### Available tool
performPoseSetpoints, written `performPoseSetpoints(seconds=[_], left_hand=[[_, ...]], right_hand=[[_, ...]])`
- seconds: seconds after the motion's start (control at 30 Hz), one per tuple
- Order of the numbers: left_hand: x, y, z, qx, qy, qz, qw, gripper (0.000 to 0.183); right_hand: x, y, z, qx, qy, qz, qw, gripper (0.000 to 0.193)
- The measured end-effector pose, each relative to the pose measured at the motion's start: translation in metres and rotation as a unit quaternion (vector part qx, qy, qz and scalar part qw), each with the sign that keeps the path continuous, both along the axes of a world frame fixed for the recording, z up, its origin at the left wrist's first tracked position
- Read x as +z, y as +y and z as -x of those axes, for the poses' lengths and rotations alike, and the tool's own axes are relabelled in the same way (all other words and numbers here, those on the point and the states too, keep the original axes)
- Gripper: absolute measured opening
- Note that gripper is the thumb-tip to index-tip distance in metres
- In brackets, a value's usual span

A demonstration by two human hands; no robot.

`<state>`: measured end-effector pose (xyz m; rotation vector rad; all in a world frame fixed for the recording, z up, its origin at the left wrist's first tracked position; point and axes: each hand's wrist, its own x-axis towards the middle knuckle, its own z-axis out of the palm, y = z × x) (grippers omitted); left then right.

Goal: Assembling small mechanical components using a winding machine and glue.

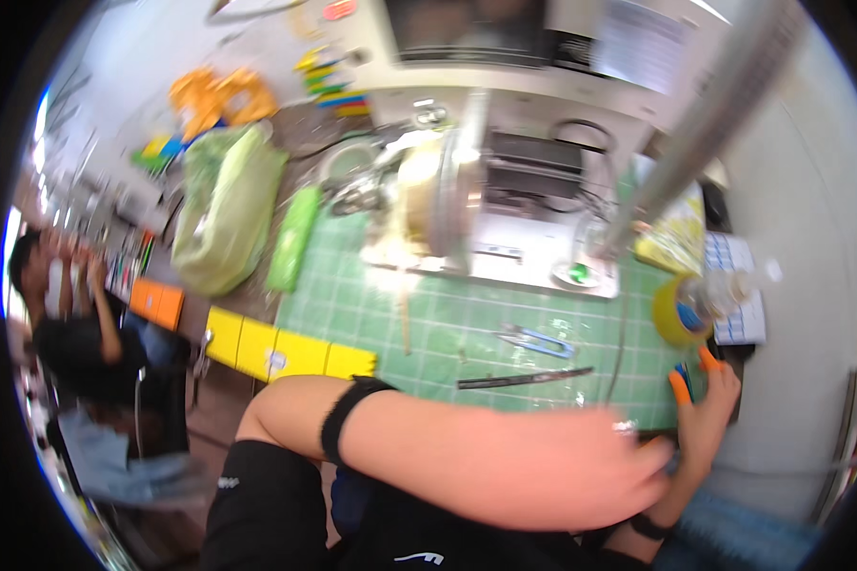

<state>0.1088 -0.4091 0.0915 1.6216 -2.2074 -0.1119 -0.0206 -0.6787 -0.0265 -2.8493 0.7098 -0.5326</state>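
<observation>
Right hand (714, 395) near bottle (677, 310); left hand (646, 473) blurred; cannot tell whether either grips. Bottle judged light, stiff, slippery; best held round yellow body.

Motion blurs your left hand (628, 476), so its hold is unreadable.
It partly hides your right forearm (690, 471); contact between them is unclear. The dark blue item (687, 377) by your right hand (714, 404) is too small to identify. The top edge crops the machine's dark screen (467, 33).
</observation>
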Motion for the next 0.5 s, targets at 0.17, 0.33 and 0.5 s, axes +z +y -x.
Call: performPoseSetpoints(seconds=[0.17, 0.33, 0.5], left_hand=[[-0.027, 0.147, -0.021, -0.067, 0.23, -0.273, 0.932, 0.024], [0.01, 0.27, -0.062, 0.202, 0.279, -0.249, 0.905, 0.044], [0.004, 0.31, -0.129, 0.532, 0.069, -0.063, 0.841, 0.028]], right_hand=[[0.042, 0.034, 0.0, 0.105, -0.11, -0.246, 0.957, 0.046], [0.1, 0.129, -0.053, 0.388, 0.075, -0.271, 0.878, 0.031], [0.091, 0.222, -0.118, 0.507, 0.128, -0.21, 0.826, 0.034]])
